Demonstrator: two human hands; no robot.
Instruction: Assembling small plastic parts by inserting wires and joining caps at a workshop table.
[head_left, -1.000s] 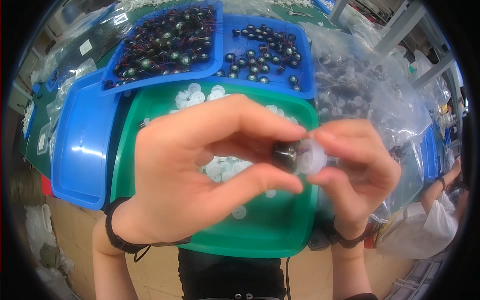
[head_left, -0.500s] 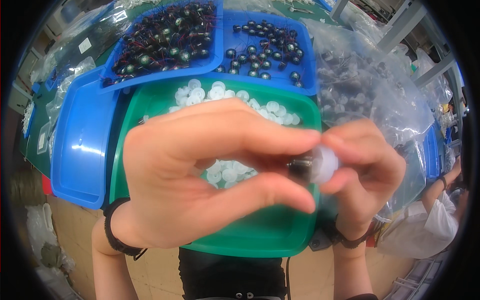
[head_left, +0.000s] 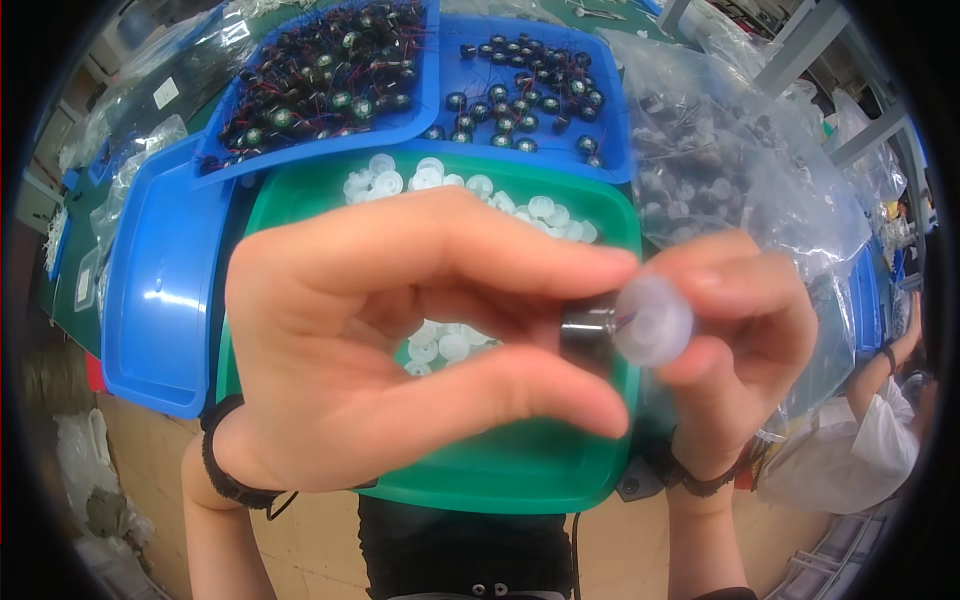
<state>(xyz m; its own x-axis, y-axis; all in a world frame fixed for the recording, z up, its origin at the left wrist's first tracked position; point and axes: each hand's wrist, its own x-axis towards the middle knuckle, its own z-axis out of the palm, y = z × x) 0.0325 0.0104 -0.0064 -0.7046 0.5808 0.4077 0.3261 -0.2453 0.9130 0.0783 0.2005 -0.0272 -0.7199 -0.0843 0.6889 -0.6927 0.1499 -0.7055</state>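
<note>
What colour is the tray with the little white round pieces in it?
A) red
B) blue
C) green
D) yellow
C: the white pieces lie in the green tray, right behind the hands; the blue trays beyond and beside it hold dark parts or nothing that shows.

Discs [head_left: 452,186] lie in the near tray [head_left: 520,470]. Behind it sit two trays [head_left: 420,120] of parts [head_left: 320,70]; bags [head_left: 740,170] lie right.
</note>
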